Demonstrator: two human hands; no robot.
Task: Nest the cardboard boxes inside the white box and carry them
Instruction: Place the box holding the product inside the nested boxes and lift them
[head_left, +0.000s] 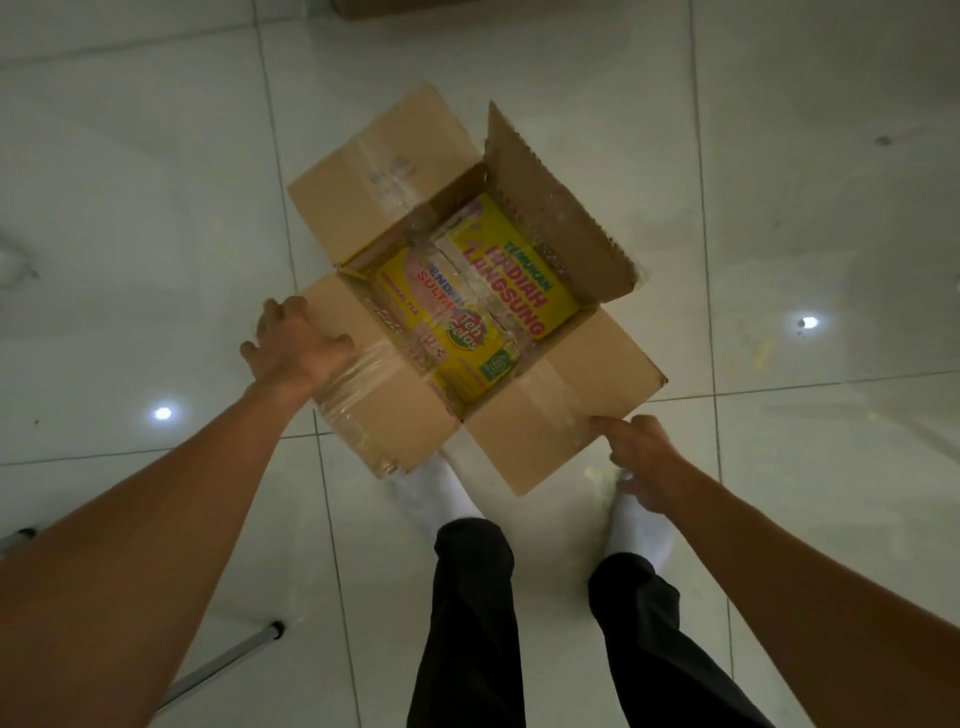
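- Head view, looking straight down: a brown corrugated cardboard box (395, 410) sits on the glossy pale tiled floor (831, 208), just in front of the person's white-socked feet (641, 525), all four flaps thrown open.
- Down inside it, a yellow printed tea carton (467, 306) lies flat on the bottom, its taped top facing up. So one box is already nested in another, and the flaps are splayed outward, probably to keep the mouth clear.
- Left hand (298, 343) is on the near-left flap, fingers spread wide and curling over the flap's outer edge, palm pressed on the shiny clear packing tape (363, 384). It reads as a grip being set for lifting.
- Right hand (641, 460) is at the edge of the near-right flap, fingers loosely apart, fingertips just touching the cardboard, nothing pinched. It looks about to take hold rather than holding.
- Hands on opposite sides makes sense: a balanced two-handed lift, with the box close to the feet so the reach stays short.
- No white box anywhere in view, so where this stack is headed I cannot tell. My read is that nesting is partly done and the carry to the white box is yet to come.
- Risk, as I judge it: flaps are weak handles. Lifting by them could fold or tear them, and the carton inside may slide if the box tips.
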